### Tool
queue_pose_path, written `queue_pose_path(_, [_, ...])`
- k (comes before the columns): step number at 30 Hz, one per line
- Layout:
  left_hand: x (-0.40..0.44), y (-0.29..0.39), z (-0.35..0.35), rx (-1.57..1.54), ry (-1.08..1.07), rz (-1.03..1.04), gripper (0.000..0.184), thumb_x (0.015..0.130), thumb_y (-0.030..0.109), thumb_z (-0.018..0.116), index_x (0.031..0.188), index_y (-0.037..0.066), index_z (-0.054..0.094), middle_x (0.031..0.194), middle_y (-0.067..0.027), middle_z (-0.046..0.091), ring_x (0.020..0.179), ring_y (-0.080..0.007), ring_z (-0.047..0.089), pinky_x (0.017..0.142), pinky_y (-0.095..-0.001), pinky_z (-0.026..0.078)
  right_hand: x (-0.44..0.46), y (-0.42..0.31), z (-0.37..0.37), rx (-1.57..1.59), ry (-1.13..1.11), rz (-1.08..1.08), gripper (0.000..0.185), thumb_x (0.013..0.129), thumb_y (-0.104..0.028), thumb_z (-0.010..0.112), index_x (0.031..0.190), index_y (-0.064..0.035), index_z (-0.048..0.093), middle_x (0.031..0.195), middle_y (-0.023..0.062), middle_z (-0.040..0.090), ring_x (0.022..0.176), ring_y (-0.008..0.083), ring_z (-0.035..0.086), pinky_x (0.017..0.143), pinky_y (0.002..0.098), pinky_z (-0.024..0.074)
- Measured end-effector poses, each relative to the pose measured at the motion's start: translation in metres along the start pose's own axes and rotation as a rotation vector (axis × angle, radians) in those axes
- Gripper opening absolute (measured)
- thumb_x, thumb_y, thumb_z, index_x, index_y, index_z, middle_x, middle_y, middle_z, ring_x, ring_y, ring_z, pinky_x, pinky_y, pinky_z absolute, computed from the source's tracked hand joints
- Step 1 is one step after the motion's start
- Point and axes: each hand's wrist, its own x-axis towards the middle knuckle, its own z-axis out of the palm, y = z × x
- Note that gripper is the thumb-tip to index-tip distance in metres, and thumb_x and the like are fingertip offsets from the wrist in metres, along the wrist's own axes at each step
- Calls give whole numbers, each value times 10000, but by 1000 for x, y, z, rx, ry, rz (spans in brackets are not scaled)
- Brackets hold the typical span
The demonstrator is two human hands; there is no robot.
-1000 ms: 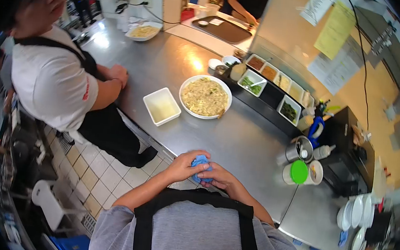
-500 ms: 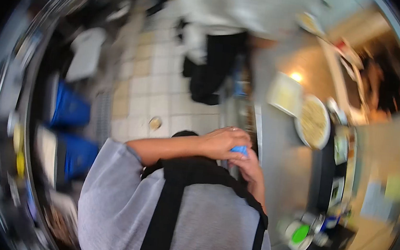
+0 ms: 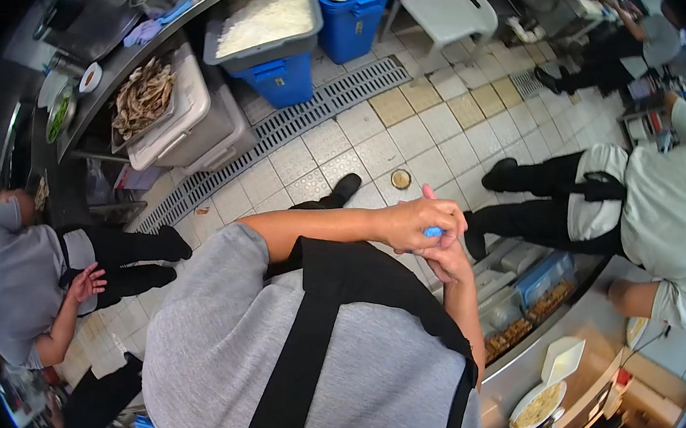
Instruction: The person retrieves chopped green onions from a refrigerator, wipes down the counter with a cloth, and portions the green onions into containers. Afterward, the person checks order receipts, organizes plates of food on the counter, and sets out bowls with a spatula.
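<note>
In front of my chest, my two hands are pressed together around a crumpled blue cloth (image 3: 433, 232). The left one, my left hand (image 3: 418, 224), lies over the top with its fingers wrapped round the cloth. Against it from below and to the right, my right hand (image 3: 450, 262) is closed on the same cloth. Only a small blue patch shows between the fingers.
Blue bins (image 3: 277, 80), a white stool (image 3: 449, 11) and a floor drain (image 3: 286, 118) lie ahead. One person (image 3: 658, 203) stands at right, another (image 3: 16, 265) at left. A counter (image 3: 500, 386) holds a bowl of food (image 3: 537, 408) at lower right.
The view has swung left from the counter to the kitchen floor and bins. The bowl and white tray now appear at lower right. Both hands still hold the blue cloth.
</note>
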Motion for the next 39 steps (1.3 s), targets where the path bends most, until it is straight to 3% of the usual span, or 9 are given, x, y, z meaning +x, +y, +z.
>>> queue_pose_path(3, [7, -10, -58, -169, 37, -46, 55, 815, 34, 554, 784, 15, 596, 924, -138, 610, 858, -237, 596, 761, -325, 462, 72, -11, -1, 38, -176, 254, 904, 656, -5, 691, 1403, -47, 184, 1089, 129, 519, 742, 222, 586, 588, 328, 519])
queue_pose_path(7, [33, -29, -170, -283, 110, -219, 155, 885, 86, 524, 976, 29, 635, 879, -73, 640, 799, -142, 605, 733, -269, 490, 182, -45, 32, -169, -84, 258, 467, 734, -33, 645, 1139, -5, 414, 804, 83, 548, 562, 138, 498, 465, 244, 396])
queue_pose_path(14, [92, -119, -359, -366, 402, -470, 221, 911, 172, 496, 1076, 63, 596, 567, 44, 436, 477, -35, 430, 428, -185, 353, 409, -71, 30, -550, 203, 301, 80, 761, -83, 557, 808, -21, 544, 649, 94, 586, 514, 157, 513, 463, 279, 395])
queue_pose_path(17, [114, -159, -409, -312, 611, -568, 209, 908, 189, 501, 1033, 59, 607, 532, 68, 368, 467, -27, 384, 408, -191, 291, 489, -53, 2, -1133, 225, -246, 165, 757, -144, 538, 762, 6, 608, 696, 176, 640, 636, 290, 625, 576, 388, 475])
queue_pose_path(20, [129, -188, -445, -164, 835, -591, 236, 904, 219, 482, 908, 45, 641, 535, 58, 404, 464, -38, 372, 417, -212, 287, 550, -54, -8, -1377, 377, -142, 219, 756, -191, 542, 832, -16, 649, 835, 263, 614, 837, 397, 607, 750, 449, 473])
queue_pose_path(26, [132, -263, -501, 79, 1011, -549, 317, 910, 292, 505, 699, 65, 573, 521, 17, 448, 434, -80, 409, 402, -243, 304, 612, -57, -18, -1651, 378, -58, 266, 761, -242, 565, 811, 2, 659, 846, 222, 641, 814, 369, 630, 747, 458, 495])
queue_pose_path(34, [137, -289, -530, -354, 1172, -638, 264, 912, 264, 458, 730, 74, 469, 502, -5, 357, 392, -129, 371, 363, -293, 325, 630, -75, -6, -1535, 540, 43, 294, 736, -218, 606, 949, -17, 624, 881, 223, 639, 858, 380, 619, 757, 461, 491])
queue_pose_path(37, [127, -301, -543, -597, 1109, -619, 272, 917, 284, 463, 767, 60, 499, 614, -36, 462, 527, -140, 460, 488, -289, 405, 624, -69, -28, -1432, 569, -519, 315, 770, -202, 597, 1033, -30, 601, 886, 211, 641, 786, 388, 621, 755, 452, 488])
queue_pose_path(39, [120, -283, -541, -135, 877, -621, 285, 914, 310, 477, 810, 49, 524, 713, -45, 515, 631, -137, 488, 584, -271, 418, 602, -89, -33, -1339, 451, -490, 326, 803, -198, 588, 1095, -52, 587, 923, 203, 631, 733, 373, 621, 719, 424, 490])
